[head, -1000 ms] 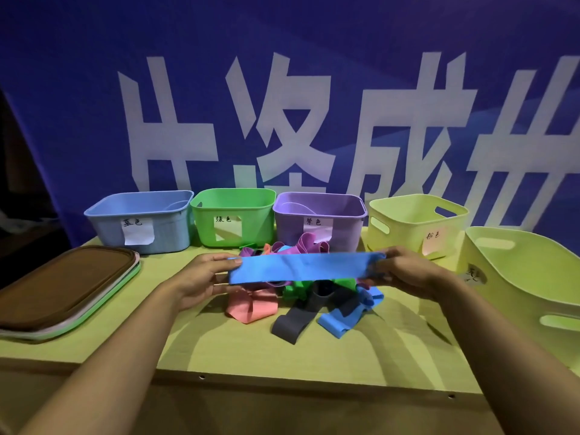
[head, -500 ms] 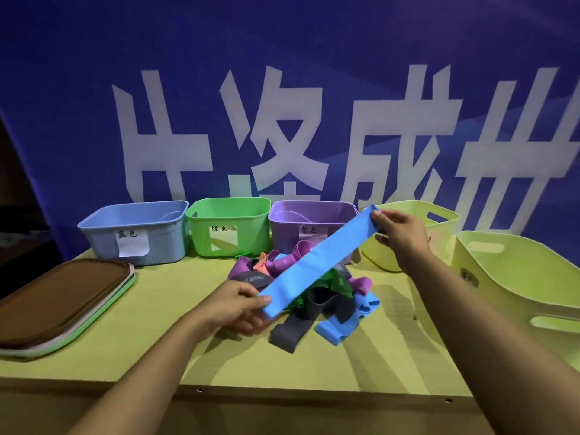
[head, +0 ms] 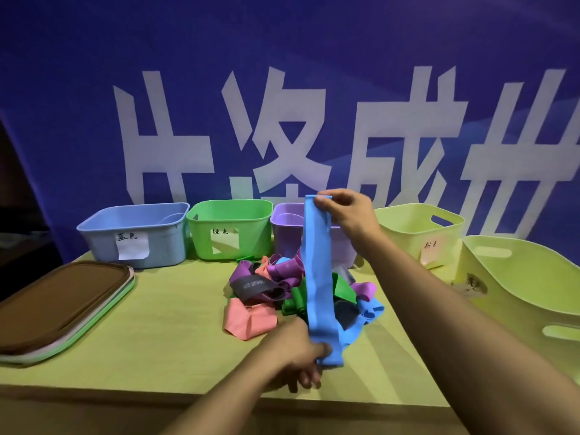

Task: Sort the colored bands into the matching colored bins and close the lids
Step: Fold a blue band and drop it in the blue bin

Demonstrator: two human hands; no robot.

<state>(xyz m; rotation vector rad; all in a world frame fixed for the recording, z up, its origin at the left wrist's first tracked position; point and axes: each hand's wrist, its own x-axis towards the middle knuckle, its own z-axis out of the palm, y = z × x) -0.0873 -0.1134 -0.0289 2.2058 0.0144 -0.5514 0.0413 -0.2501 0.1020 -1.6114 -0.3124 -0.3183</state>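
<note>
Blue band (head: 317, 277) stretched upright above the band pile (head: 298, 293) on the worktop (head: 157, 334), right hand (head: 346, 211) pinching its top, left hand (head: 299, 350) pinching its bottom, blue bin (head: 138, 233) far left.

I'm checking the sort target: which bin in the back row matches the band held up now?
The blue bin, leftmost in the row, matches the blue band stretched between the right hand and left hand; its neighbours are green, purple and yellow-green.

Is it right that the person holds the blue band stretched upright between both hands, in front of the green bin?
Not quite. In the head view the blue band is held upright, right hand at its top and left hand at its bottom, but it stands in front of the purple bin, not the green bin.
</note>
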